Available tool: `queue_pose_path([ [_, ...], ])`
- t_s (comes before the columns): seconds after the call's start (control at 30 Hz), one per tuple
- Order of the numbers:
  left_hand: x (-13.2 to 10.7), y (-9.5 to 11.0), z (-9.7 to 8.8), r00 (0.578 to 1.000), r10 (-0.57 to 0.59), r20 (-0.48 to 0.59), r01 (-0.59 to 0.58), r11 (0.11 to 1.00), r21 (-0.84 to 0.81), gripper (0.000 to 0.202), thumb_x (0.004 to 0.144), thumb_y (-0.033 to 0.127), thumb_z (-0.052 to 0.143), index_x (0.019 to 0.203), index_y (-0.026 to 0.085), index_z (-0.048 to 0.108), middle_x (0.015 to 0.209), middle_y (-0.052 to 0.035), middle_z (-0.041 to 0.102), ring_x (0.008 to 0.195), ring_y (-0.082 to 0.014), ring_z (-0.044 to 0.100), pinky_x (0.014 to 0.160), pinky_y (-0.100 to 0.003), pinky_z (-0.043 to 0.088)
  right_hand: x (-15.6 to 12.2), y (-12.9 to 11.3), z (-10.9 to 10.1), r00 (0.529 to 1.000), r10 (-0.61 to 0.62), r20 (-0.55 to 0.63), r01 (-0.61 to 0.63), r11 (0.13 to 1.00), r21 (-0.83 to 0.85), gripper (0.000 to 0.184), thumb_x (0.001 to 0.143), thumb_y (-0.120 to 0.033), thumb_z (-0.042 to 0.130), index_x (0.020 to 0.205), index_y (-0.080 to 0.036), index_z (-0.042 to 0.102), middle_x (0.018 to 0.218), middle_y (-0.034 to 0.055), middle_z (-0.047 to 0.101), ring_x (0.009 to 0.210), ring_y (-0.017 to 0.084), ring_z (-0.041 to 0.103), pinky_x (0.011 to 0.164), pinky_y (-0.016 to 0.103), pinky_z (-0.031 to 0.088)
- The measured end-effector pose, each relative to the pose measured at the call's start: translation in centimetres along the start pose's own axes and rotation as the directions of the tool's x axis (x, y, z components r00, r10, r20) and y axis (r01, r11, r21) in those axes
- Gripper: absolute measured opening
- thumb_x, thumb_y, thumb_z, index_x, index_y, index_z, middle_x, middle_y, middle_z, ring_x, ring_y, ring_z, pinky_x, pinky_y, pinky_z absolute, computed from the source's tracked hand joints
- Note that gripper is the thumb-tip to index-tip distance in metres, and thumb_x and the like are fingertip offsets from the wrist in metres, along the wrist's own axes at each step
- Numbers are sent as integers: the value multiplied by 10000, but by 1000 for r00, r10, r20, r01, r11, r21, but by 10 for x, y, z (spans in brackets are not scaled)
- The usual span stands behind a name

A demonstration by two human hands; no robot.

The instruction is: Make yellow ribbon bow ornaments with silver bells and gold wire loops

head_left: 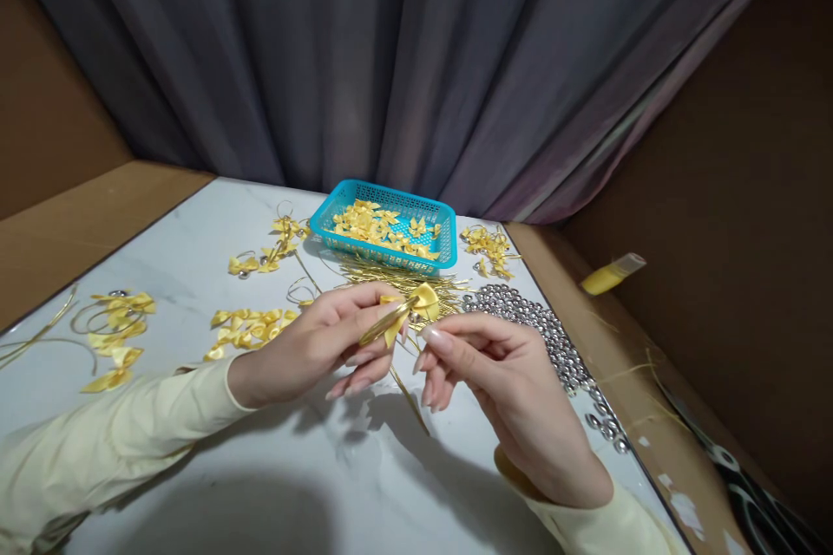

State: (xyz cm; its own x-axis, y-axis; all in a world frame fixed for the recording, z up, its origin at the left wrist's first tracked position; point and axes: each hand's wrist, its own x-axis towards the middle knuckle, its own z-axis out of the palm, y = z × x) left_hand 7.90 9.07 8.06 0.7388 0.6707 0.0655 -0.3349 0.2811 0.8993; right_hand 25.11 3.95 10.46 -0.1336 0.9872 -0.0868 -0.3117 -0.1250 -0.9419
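teal basket (449, 238) | loose yellow bows (364, 224) inside | held bow (427, 302), gold loop (383, 323)

gold wires (377, 273) partly behind hands (344, 329), scissors (748, 490) cropped at bottom

Creased pale-yellow left sleeve (123, 451) at lower left, matching right sleeve (599, 525) at lower right; left hand (342, 334) and right hand (498, 368) bare, with longish, glossy fingernails (437, 339).

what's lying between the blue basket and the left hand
In the head view, a loose spread of thin gold strips lies on the table between the blue basket and the left hand, partly hidden behind the hand.
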Motion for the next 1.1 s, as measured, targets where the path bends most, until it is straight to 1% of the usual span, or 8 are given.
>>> queue_pose_path([
  [0.23,0,0,-1,1000,-17,18,17,1000,7,177,934,306,436,847,168,505,512,96,327,377,-23,375,346,-64,313,0,0,-1,1000,13,-7,-13,1000,-18,55,746,-181,693,728,-130,703,609,40,682,443,85,605,440,169,513],
  [0.43,0,-1,-1,1000,-21,11,21,1000,-6,192,937,298,428,818,163,495,516,92,333,375,-23,371,343,-69,304,-1,-1,-2,1000,13,12,-13,999,-36,71,745,-188,696,709,-126,699,596,38,677,446,83,604,450,170,507],
  [0.67,-1,0,-1,1000,-19,20,19,1000,-3,184,933,304,440,835,165,509,516,94,324,374,-17,364,346,-64,291,0,-1,-1,1000,6,-12,-7,999,-45,62,737,-193,700,718,-134,704,611,42,682,448,92,604,442,185,507],
  [0.83,-1,2,-1,999,-23,47,22,1000,21,208,930,329,445,851,166,546,494,93,310,368,-22,362,348,-73,296,0,-2,-2,1000,10,-4,-11,996,-92,88,744,-209,695,695,-136,703,574,34,666,417,86,586,435,189,494],
  [0.97,-2,2,-1,998,-29,50,28,999,37,224,906,361,485,825,164,551,492,91,308,367,-26,361,346,-85,295,0,-3,-2,1000,9,3,-9,993,-120,109,751,-220,687,680,-137,697,568,29,658,399,81,567,416,194,479],
  [1.1,-2,1,-1,998,-37,44,35,999,40,227,904,359,487,822,158,551,490,89,315,363,-32,366,337,-95,289,-1,-3,-3,1000,4,4,-4,991,-132,101,743,-225,692,689,-141,703,570,21,657,374,76,540,397,205,471],
])
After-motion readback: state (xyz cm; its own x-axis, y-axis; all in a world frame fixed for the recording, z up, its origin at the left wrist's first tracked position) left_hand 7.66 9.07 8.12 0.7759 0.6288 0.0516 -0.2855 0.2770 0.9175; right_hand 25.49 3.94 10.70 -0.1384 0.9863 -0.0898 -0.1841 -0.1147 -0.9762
